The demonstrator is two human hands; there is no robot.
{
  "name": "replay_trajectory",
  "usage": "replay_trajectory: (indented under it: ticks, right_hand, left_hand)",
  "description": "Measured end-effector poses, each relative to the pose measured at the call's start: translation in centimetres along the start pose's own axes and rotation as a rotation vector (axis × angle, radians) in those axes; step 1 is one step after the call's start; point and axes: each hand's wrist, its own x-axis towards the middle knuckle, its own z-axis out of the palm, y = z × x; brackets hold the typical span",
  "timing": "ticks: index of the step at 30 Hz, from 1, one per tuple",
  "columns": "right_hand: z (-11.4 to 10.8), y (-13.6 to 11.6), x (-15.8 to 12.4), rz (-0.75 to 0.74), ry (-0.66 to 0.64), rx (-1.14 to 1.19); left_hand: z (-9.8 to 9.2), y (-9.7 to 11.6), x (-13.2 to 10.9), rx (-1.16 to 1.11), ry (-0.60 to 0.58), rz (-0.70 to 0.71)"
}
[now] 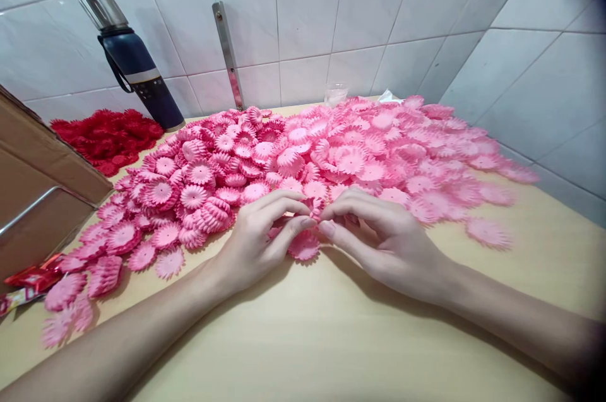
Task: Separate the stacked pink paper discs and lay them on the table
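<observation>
My left hand and my right hand meet at the near edge of a big heap of pink artificial flower petal discs. Thumb and fingers of each hand are pinched together on a small pink petal piece held between them. Much of that piece is covered by the fingertips. Just under the hands lies a round petal disc with a jagged rim, flat on the table. The discs run from deep pink on the left to pale pink on the right, some nested in stacks.
A dark blue thermos flask with a steel cap stands by the tiled wall. Beside it is a pile of red petals. At left are a cardboard box and a red wrapper. A clear cup stands behind the heap.
</observation>
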Motion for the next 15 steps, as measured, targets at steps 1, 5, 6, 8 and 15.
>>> replay_trajectory:
  ticks: [1,5,6,8,15]
  right_hand:
    - [0.0,-0.07,0.01,-0.026,0.0,-0.008]
    - [0.01,-0.18,0.03,-0.076,0.003,-0.049]
    - [0.02,-0.14,0.03,-0.066,0.001,-0.054]
    - [0.02,-0.04,0.04,-0.038,-0.001,-0.051]
    - [0.02,0.12,0.03,-0.012,0.002,-0.031]
  left_hand:
    - [-0.01,-0.01,0.01,0.002,0.001,0.002]
    - [0.0,-0.13,0.06,0.008,-0.003,0.006]
    - [0.01,-0.16,0.06,0.008,-0.004,0.008]
    - [0.01,-0.2,0.07,0.009,-0.007,0.009]
    - [0.16,0.0,0.12,0.002,0.005,-0.009]
